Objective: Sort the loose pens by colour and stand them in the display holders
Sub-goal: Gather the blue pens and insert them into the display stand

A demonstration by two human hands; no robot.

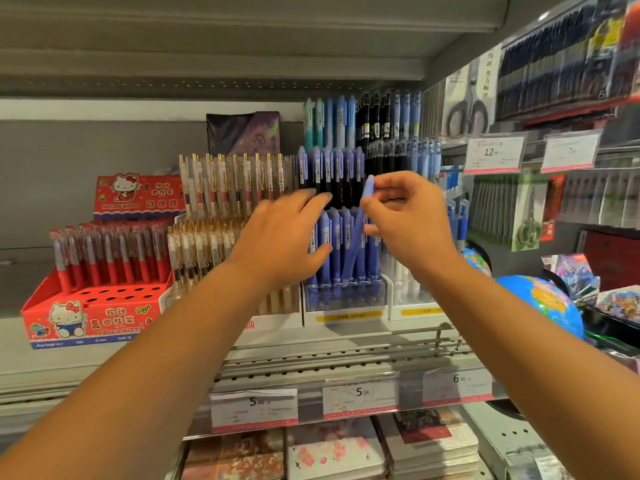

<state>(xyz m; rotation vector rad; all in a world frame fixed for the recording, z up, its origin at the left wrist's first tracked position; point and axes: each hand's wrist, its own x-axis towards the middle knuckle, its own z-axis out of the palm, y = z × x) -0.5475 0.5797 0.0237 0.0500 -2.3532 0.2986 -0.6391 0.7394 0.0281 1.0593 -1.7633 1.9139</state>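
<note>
Head view: right hand [405,216] pinches a light blue pen [368,187] near its top, thumb and forefinger clamped on the cap end, other fingers curled loosely. Pen hangs tilted below the pinch, lower end down among the upright blue pens [325,244] in the front row of the clear display holder [343,297]. Can't tell if the tip sits in a slot.

Left hand [287,233] is just left of the pinch, fingers spread and fairly straight, holding nothing. Its fingertips are blurred and reach the dark pens with purple caps [329,171] in the row behind the grip; its thumb touches the blue front row.

Further left of the grip: clear pens with gold clips [228,181], then a red cartoon-cat box [93,306] of red pens. Right of and below the grip: a blue globe [540,303]. Well below the grip: price tags [360,396] on the shelf edge.
</note>
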